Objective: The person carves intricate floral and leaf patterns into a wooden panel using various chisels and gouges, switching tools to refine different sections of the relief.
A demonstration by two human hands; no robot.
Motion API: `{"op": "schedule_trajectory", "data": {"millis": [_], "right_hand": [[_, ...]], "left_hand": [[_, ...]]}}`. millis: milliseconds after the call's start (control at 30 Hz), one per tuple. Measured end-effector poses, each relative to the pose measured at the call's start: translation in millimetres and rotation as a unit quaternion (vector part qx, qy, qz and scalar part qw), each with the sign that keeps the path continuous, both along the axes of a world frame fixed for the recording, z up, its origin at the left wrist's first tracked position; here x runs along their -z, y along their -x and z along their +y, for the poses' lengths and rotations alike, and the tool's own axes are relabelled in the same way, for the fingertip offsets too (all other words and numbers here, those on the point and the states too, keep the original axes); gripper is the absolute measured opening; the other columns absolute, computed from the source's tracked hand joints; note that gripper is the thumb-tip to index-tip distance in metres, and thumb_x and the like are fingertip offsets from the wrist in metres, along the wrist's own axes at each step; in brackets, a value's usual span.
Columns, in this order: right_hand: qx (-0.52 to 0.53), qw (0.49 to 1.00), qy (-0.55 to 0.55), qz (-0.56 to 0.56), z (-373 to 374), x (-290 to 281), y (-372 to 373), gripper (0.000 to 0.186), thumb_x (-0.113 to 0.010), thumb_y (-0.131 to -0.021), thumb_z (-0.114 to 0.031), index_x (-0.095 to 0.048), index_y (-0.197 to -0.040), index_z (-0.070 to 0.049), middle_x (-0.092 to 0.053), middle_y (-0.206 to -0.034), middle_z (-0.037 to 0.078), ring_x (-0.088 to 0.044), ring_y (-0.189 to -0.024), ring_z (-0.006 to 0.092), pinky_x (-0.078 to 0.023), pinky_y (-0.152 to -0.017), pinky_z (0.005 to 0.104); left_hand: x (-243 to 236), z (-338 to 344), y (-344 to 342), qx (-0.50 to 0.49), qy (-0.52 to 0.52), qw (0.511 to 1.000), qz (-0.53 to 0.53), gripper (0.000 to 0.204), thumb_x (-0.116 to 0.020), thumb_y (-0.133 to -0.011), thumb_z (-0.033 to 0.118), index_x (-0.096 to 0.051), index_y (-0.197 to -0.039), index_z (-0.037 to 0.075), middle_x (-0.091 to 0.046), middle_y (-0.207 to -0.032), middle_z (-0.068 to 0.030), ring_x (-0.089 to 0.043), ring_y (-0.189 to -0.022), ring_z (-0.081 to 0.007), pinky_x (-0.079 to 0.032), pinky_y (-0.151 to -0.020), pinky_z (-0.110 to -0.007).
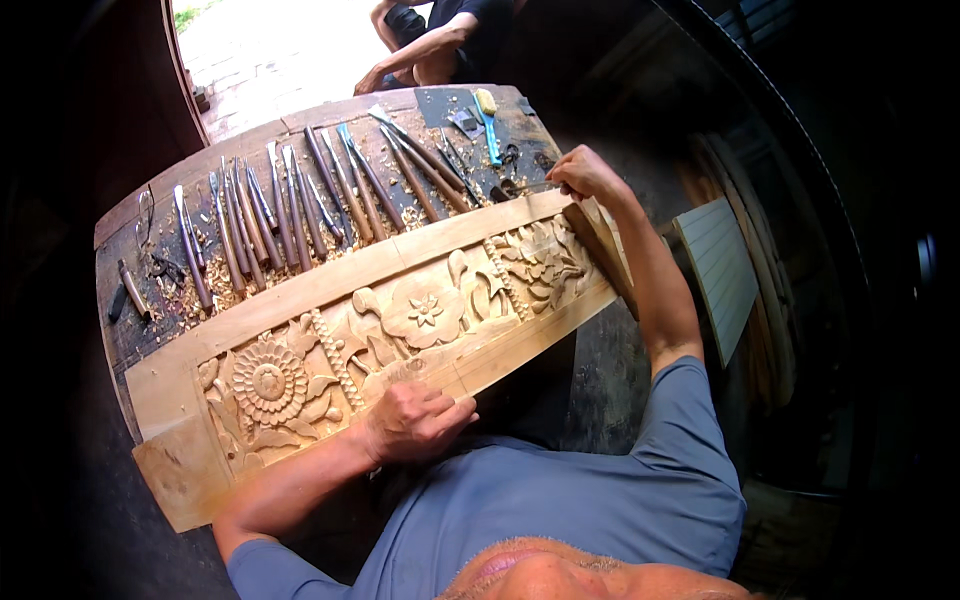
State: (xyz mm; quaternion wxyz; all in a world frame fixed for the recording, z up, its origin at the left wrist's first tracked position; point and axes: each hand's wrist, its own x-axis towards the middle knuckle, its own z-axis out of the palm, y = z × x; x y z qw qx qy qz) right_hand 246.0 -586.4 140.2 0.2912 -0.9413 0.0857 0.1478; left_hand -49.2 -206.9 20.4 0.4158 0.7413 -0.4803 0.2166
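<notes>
A long pale wooden panel point(425, 310) lies slantwise in front of me, carved in relief with flowers, leaves and rope-like bands. My left hand point(415, 420) rests at the panel's near edge, fingers curled into a loose fist, and no tool shows in it. At the far right corner of the panel is my right hand point(590, 175), its fingers pinched together; whatever they hold, if anything, is too small to make out. Beside that hand a darker wooden board point(603, 250) stands against the panel's right end.
Several carving chisels point(290, 205) with wooden handles lie among shavings on the dark workbench point(125, 215). A blue-handled brush point(489, 127) lies at the far right. Another person point(440, 40) sits beyond the bench. A slatted pale board point(718, 270) leans at the right.
</notes>
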Motion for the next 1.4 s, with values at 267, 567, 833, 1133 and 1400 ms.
{"op": "schedule_trajectory", "data": {"millis": [267, 567, 833, 1133, 1400], "right_hand": [[0.006, 0.978, 0.043, -0.202, 35.9, 34.6, 110.3, 0.036, -0.066, -0.105, -0.012, -0.083, -0.134, 0.0, -0.082, -0.086, 0.009, -0.072, -0.065, 0.0142, -0.055, -0.061, 0.0297], [-0.153, 0.935, -0.106, -0.301, 170.9, 67.7, 350.4, 0.047, -0.074, -0.093, 0.015, -0.078, -0.139, 0.007, -0.067, -0.078, 0.014, -0.067, -0.061, 0.0273, -0.053, -0.059, 0.0371], [-0.169, 0.929, -0.113, -0.31, 198.9, 76.3, 345.0, 0.049, -0.075, -0.089, 0.015, -0.076, -0.138, 0.009, -0.071, -0.081, 0.015, -0.068, -0.062, 0.0273, -0.055, -0.059, 0.0384], [-0.165, 0.955, -0.097, -0.226, 226.5, 59.6, 345.7, 0.05, -0.079, -0.089, 0.008, -0.074, -0.139, 0.009, -0.078, -0.091, 0.021, -0.078, -0.072, 0.0327, -0.06, -0.065, 0.0386], [-0.17, 0.966, -0.068, -0.183, 235.5, 43.9, 349.0, 0.049, -0.075, -0.09, 0.009, -0.073, -0.139, 0.01, -0.079, -0.094, 0.023, -0.079, -0.073, 0.0347, -0.061, -0.066, 0.04]], "left_hand": [[4.9, 4.9, 5.4, -0.049, 0.009, 0.996, 0.075, 0.045, -0.085, -0.098, 0.019, -0.076, -0.14, 0.005, -0.064, -0.075, -0.0003, -0.061, -0.059, -0.0168, -0.05, -0.053, -0.035], [-2.5, 19.5, 15.4, -0.147, -0.054, 0.985, 0.073, 0.059, -0.075, -0.103, 0.024, -0.064, -0.158, 0.005, -0.073, -0.118, -0.01, -0.071, -0.089, -0.0227, -0.057, -0.074, -0.037], [-2.5, 29.6, 12.1, -0.201, -0.159, 0.967, 0.009, 0.043, -0.07, -0.108, 0.025, -0.075, -0.144, 0.003, -0.075, -0.142, -0.0235, -0.075, -0.118, -0.0404, -0.062, -0.109, -0.054], [12.3, 39.0, 18.8, -0.212, -0.184, 0.958, 0.054, 0.047, -0.074, -0.107, 0.03, -0.077, -0.143, 0.0, -0.075, -0.147, -0.0233, -0.077, -0.125, -0.0446, -0.059, -0.114, -0.057], [9.8, 40.6, 17.6, -0.206, -0.166, 0.963, 0.052, 0.049, -0.074, -0.104, 0.024, -0.075, -0.144, -0.003, -0.075, -0.144, -0.0261, -0.076, -0.128, -0.0471, -0.058, -0.117, -0.058]]}}
